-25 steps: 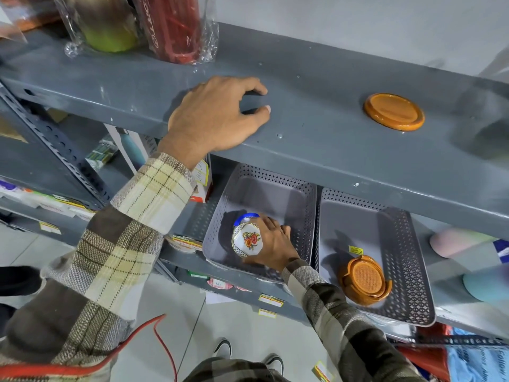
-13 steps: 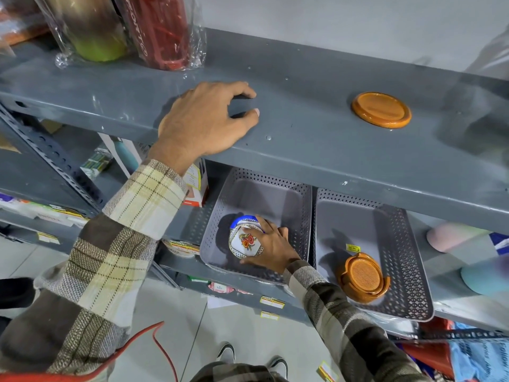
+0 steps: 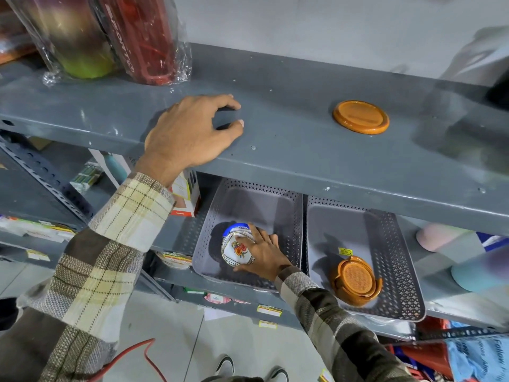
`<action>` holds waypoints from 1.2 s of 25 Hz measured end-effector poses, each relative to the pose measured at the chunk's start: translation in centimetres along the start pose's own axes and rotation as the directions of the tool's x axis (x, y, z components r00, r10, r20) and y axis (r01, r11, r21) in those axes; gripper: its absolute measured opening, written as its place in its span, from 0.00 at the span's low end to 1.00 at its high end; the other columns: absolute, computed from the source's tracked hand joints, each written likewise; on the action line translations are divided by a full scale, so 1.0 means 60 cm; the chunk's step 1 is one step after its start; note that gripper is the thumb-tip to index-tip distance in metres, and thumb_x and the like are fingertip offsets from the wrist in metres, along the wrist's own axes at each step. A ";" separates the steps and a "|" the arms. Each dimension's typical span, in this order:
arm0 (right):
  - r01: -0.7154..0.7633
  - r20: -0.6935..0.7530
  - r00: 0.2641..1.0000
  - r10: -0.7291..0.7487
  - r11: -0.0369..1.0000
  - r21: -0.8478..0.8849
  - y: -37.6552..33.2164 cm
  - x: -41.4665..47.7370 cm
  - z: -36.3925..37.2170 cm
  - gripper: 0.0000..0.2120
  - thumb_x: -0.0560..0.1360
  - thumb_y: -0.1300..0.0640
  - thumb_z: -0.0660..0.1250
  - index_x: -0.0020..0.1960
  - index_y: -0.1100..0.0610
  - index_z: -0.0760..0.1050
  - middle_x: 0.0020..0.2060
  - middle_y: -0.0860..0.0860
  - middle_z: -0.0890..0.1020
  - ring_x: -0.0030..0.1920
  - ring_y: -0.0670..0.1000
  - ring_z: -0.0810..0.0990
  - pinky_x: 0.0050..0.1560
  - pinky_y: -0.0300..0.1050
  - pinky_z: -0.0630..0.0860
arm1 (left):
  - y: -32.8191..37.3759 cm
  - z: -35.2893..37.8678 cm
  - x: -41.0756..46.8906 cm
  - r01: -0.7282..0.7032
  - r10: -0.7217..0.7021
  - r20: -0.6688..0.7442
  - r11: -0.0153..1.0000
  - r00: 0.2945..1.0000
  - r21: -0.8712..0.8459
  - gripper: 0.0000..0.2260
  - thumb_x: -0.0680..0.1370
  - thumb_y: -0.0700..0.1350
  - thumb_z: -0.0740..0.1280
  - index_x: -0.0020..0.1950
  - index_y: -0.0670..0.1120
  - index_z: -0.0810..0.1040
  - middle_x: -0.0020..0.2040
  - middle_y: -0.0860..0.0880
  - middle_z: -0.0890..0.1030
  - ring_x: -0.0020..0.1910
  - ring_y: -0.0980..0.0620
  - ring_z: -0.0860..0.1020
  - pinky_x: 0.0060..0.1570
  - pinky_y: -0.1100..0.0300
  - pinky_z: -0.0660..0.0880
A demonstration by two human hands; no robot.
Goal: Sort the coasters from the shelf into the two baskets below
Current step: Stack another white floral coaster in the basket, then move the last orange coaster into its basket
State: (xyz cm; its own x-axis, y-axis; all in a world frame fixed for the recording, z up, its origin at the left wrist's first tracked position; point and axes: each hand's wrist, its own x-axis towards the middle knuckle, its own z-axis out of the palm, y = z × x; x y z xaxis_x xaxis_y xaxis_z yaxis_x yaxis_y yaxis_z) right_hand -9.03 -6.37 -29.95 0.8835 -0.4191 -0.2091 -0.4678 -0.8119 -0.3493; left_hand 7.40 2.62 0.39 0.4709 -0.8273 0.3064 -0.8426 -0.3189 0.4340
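Note:
An orange round coaster (image 3: 360,117) lies on the grey upper shelf (image 3: 289,150). My left hand (image 3: 190,133) rests on that shelf's front edge, fingers curled, holding nothing. Below stand two grey perforated baskets. In the left basket (image 3: 264,199) my right hand (image 3: 261,252) grips a white flowered coaster (image 3: 237,250) low over the basket floor, on top of a blue-rimmed coaster (image 3: 238,226). The right basket (image 3: 385,238) holds a stack of orange coasters in an orange holder (image 3: 356,279).
Wrapped bottles, one green (image 3: 71,37) and one red (image 3: 143,37), stand at the upper shelf's left end. Boxes (image 3: 184,194) sit left of the baskets on the lower shelf, pastel bottles (image 3: 440,238) to the right. My shoes (image 3: 225,365) show on the tiled floor.
My right hand has lowered the white flowered coaster deeper into the left basket. My left hand has stayed on the shelf edge. The view has shifted slightly.

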 end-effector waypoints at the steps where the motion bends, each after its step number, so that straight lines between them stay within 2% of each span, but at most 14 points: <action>1: 0.001 0.009 1.000 -0.001 1.000 -0.007 -0.001 0.001 -0.001 0.41 0.70 0.34 0.72 0.77 0.46 0.64 0.82 0.58 0.52 0.79 0.62 0.54 0.78 0.62 0.51 | -0.001 0.000 -0.001 -0.005 0.005 0.000 1.000 1.000 -0.005 0.22 0.81 0.60 0.65 0.74 0.60 0.78 0.77 0.62 0.75 0.72 0.49 0.77 0.71 0.46 0.70; 6: -0.010 0.041 0.999 0.009 1.000 0.020 -0.007 -0.002 -0.014 0.43 0.70 0.38 0.75 0.80 0.48 0.60 0.82 0.61 0.50 0.81 0.63 0.52 0.77 0.64 0.49 | 0.000 -0.001 0.003 -0.018 0.018 0.001 1.000 1.000 -0.011 0.21 0.81 0.60 0.66 0.74 0.61 0.78 0.78 0.64 0.73 0.73 0.49 0.77 0.71 0.44 0.70; 11: -0.033 -0.017 0.999 0.037 0.987 0.156 -0.039 -0.046 -0.063 0.54 0.69 0.37 0.75 0.83 0.46 0.45 0.82 0.60 0.40 0.82 0.65 0.42 0.75 0.73 0.47 | 0.002 -0.004 -0.001 -0.019 0.020 0.034 1.000 0.999 -0.021 0.22 0.81 0.60 0.65 0.75 0.61 0.77 0.79 0.64 0.72 0.72 0.47 0.79 0.72 0.43 0.71; 14: -0.007 -0.019 1.000 0.012 0.978 0.207 -0.077 -0.102 -0.135 0.46 0.77 0.40 0.69 0.83 0.48 0.44 0.82 0.55 0.39 0.82 0.61 0.42 0.77 0.71 0.48 | -0.005 -0.002 -0.003 -0.027 0.027 0.052 1.000 0.998 -0.013 0.22 0.80 0.62 0.64 0.75 0.62 0.76 0.80 0.64 0.70 0.71 0.47 0.79 0.70 0.41 0.72; 16: 0.062 -0.026 0.998 -0.058 0.981 0.186 -0.108 -0.153 -0.202 0.37 0.82 0.49 0.64 0.83 0.47 0.47 0.83 0.49 0.41 0.83 0.57 0.46 0.78 0.67 0.49 | -0.014 0.002 -0.002 -0.044 0.044 0.041 0.999 0.998 -0.016 0.23 0.79 0.65 0.64 0.73 0.64 0.76 0.79 0.66 0.70 0.72 0.47 0.79 0.70 0.40 0.74; 18: 0.136 -0.097 0.987 -0.127 0.986 0.097 -0.141 -0.209 -0.281 0.29 0.85 0.56 0.55 0.82 0.42 0.48 0.83 0.43 0.42 0.81 0.56 0.53 0.78 0.62 0.51 | -0.023 0.007 0.002 -0.068 0.069 0.021 0.997 0.997 -0.032 0.22 0.75 0.71 0.60 0.68 0.72 0.74 0.77 0.69 0.71 0.71 0.46 0.79 0.69 0.40 0.75; 19: 0.171 -0.153 0.975 -0.160 0.983 0.062 -0.156 -0.237 -0.320 0.28 0.86 0.55 0.53 0.81 0.39 0.49 0.82 0.41 0.43 0.80 0.56 0.56 0.78 0.60 0.52 | -0.030 0.010 0.003 -0.073 0.074 0.019 0.997 0.997 -0.038 0.19 0.73 0.74 0.57 0.64 0.78 0.72 0.76 0.70 0.70 0.71 0.46 0.80 0.68 0.39 0.76; 20: 0.197 -0.220 0.959 -0.180 0.979 0.057 -0.166 -0.268 -0.359 0.27 0.85 0.52 0.55 0.80 0.36 0.50 0.82 0.40 0.46 0.78 0.56 0.59 0.78 0.56 0.54 | -0.035 0.015 0.007 -0.080 0.080 0.017 0.996 0.997 -0.044 0.17 0.73 0.75 0.56 0.61 0.82 0.69 0.76 0.70 0.70 0.71 0.46 0.80 0.68 0.39 0.76; 22: 0.244 -0.418 0.886 -0.202 0.969 0.049 -0.174 -0.318 -0.430 0.31 0.80 0.42 0.65 0.77 0.35 0.54 0.80 0.39 0.57 0.75 0.50 0.66 0.76 0.45 0.58 | -0.052 0.023 0.014 -0.081 0.082 0.006 0.992 0.997 -0.095 0.18 0.72 0.80 0.52 0.60 0.84 0.66 0.77 0.67 0.72 0.73 0.47 0.78 0.68 0.37 0.76; 23: 0.258 -0.537 0.814 -0.220 0.966 -0.006 -0.169 -0.332 -0.458 0.33 0.77 0.39 0.68 0.77 0.38 0.58 0.78 0.41 0.64 0.74 0.47 0.68 0.75 0.41 0.61 | -0.060 0.026 0.017 -0.077 0.078 -0.001 0.989 0.997 -0.126 0.20 0.71 0.82 0.50 0.61 0.84 0.66 0.77 0.66 0.73 0.74 0.47 0.78 0.68 0.37 0.76; 25: 0.240 -0.725 0.658 -0.202 0.969 -0.052 -0.145 -0.335 -0.505 0.31 0.75 0.38 0.70 0.75 0.47 0.68 0.70 0.44 0.75 0.69 0.45 0.73 0.71 0.37 0.67 | -0.070 0.032 0.022 -0.080 0.079 -0.016 0.988 0.997 -0.133 0.23 0.69 0.84 0.48 0.62 0.84 0.66 0.77 0.66 0.73 0.72 0.45 0.80 0.66 0.37 0.78; 26: 0.209 -0.769 0.618 -0.161 0.977 -0.036 -0.132 -0.327 -0.528 0.30 0.75 0.39 0.70 0.73 0.48 0.70 0.66 0.45 0.77 0.66 0.45 0.76 0.68 0.37 0.70 | -0.073 0.035 0.025 -0.083 0.080 -0.024 0.989 0.996 -0.126 0.24 0.69 0.84 0.48 0.62 0.84 0.66 0.76 0.68 0.73 0.71 0.45 0.80 0.66 0.37 0.78; 27: 0.161 -0.784 0.611 -0.106 0.987 -0.008 -0.119 -0.315 -0.548 0.29 0.76 0.39 0.70 0.72 0.48 0.70 0.63 0.45 0.79 0.63 0.47 0.77 0.65 0.39 0.72 | -0.073 0.036 0.026 -0.085 0.081 -0.036 0.990 0.996 -0.117 0.24 0.69 0.84 0.47 0.61 0.84 0.66 0.74 0.70 0.72 0.70 0.45 0.81 0.65 0.38 0.78; 30: -0.014 -0.733 0.674 0.089 0.994 0.108 -0.063 -0.263 -0.585 0.28 0.76 0.41 0.71 0.72 0.49 0.69 0.63 0.50 0.79 0.62 0.53 0.78 0.61 0.46 0.75 | -0.068 0.036 0.023 -0.092 0.086 -0.051 0.989 0.995 -0.119 0.24 0.67 0.85 0.46 0.60 0.85 0.66 0.73 0.73 0.70 0.71 0.47 0.80 0.65 0.39 0.79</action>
State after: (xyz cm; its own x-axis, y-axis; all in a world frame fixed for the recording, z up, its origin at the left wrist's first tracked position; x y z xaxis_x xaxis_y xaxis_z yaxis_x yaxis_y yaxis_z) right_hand -20.36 -10.95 6.74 0.5709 -0.6529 0.4978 -0.4796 -0.7573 -0.4433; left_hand 10.93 1.80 -2.81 0.4095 -0.8267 0.3858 -0.8450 -0.1842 0.5021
